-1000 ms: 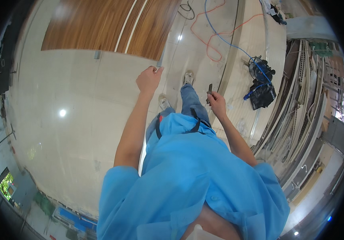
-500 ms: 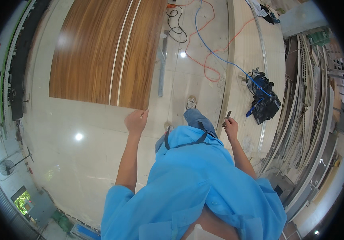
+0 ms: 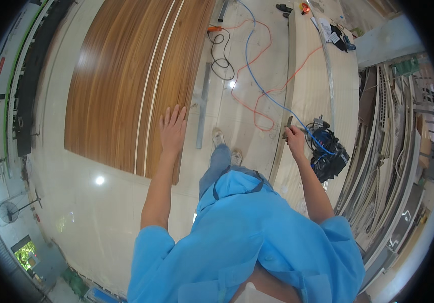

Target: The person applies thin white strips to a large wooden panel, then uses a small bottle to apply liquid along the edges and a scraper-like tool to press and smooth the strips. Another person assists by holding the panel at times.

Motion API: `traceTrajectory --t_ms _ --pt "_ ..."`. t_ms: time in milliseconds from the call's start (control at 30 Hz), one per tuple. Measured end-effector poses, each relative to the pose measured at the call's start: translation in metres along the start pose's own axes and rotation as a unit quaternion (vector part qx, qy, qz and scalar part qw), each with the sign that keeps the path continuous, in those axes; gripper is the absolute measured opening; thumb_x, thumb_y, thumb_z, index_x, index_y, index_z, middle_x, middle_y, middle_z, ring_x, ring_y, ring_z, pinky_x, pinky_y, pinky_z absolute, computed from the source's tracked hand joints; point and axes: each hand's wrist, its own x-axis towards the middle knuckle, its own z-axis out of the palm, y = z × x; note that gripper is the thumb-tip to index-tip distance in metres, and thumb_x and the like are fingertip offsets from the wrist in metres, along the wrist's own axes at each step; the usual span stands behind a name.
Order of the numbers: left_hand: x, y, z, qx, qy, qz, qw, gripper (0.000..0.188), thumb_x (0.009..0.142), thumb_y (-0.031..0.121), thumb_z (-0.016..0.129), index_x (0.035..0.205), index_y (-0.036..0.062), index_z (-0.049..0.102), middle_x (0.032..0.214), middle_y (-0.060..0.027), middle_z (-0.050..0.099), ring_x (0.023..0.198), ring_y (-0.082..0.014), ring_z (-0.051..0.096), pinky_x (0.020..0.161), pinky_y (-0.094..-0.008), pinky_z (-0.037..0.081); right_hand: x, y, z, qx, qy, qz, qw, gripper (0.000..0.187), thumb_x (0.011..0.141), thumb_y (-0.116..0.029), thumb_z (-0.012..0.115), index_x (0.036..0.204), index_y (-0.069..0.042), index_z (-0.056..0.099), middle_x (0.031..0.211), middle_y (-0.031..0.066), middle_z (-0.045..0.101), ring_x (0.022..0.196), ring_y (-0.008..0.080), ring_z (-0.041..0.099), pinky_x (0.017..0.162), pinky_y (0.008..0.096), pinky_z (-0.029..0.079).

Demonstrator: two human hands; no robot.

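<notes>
A large brown wood-grain panel (image 3: pixel 111 91) with two thin pale stripes takes up the left side of the view. On its right part, close to the near end, my left hand (image 3: pixel 173 132) lies flat with the fingers stretched out. My right hand (image 3: pixel 294 139) is closed around a thin, flat, dark strip-like tool (image 3: pixel 289 122). The tool points up and away from my fingers, and its lower part is hidden in my grip. This hand is over the left edge of a long pale board stack (image 3: pixel 305 76).
A black power tool (image 3: pixel 328 159) with a blue hose (image 3: pixel 250 45) rests on the pale boards. An orange cord (image 3: pixel 270 38), a black cable (image 3: pixel 214 55) and a grey metal bar (image 3: pixel 203 108) lie on the floor between. Offcut strips (image 3: pixel 378 126) crowd the far right.
I have stepped forward along the panel. My left hand went from pinching its near right corner to lying flat on its surface. My right hand still grips the tool, farther along the boards.
</notes>
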Motion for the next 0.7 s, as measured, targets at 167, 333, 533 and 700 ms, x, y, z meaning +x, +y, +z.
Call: traceTrajectory --t_ms 167,333,533,700 --pt "0.103 0.007 0.013 -0.024 0.009 0.032 0.999 0.049 0.11 0.032 0.041 0.158 0.0263 0.045 0.166 -0.0016 0.04 0.156 -0.0316 0.029 0.127 -0.0532 0.018 0.044 -0.026 0.028 -0.021 -0.012 -0.015 1.0 0.026 0.098 -0.021 0.064 0.086 0.001 0.067 0.069 0.0044 0.066 0.058 0.0115 0.06 0.055 0.0307 0.048" --pt "0.2 0.016 0.024 -0.025 0.026 0.042 0.998 0.049 0.108 0.029 0.046 0.157 0.0264 0.047 0.164 -0.0016 0.043 0.154 -0.0319 0.034 0.125 -0.0558 0.022 0.063 -0.043 0.059 -0.061 -0.022 0.028 0.997 0.026 0.098 -0.022 0.064 0.089 0.001 0.069 0.068 0.0063 0.066 0.058 0.0134 0.061 0.055 0.0324 0.047" --pt "0.295 0.026 0.033 -0.018 0.082 0.063 0.994 0.049 0.106 0.028 0.048 0.155 0.0271 0.049 0.162 -0.0016 0.046 0.152 -0.0315 0.037 0.124 -0.0563 0.025 0.132 -0.117 0.089 -0.081 -0.032 -0.025 0.996 0.027 0.1 -0.025 0.061 0.093 0.001 0.067 0.07 0.0119 0.067 0.061 0.0195 0.064 0.059 0.037 0.048" --pt "0.356 0.036 0.041 -0.027 0.069 0.051 0.996 0.049 0.105 0.025 0.05 0.154 0.0251 0.05 0.161 -0.0022 0.047 0.151 -0.031 0.038 0.124 -0.0554 0.026 0.242 -0.209 0.147 -0.068 -0.08 -0.157 0.982 0.026 0.1 -0.026 0.061 0.095 -0.001 0.066 0.07 0.0148 0.064 0.063 0.028 0.062 0.061 0.0401 0.047"
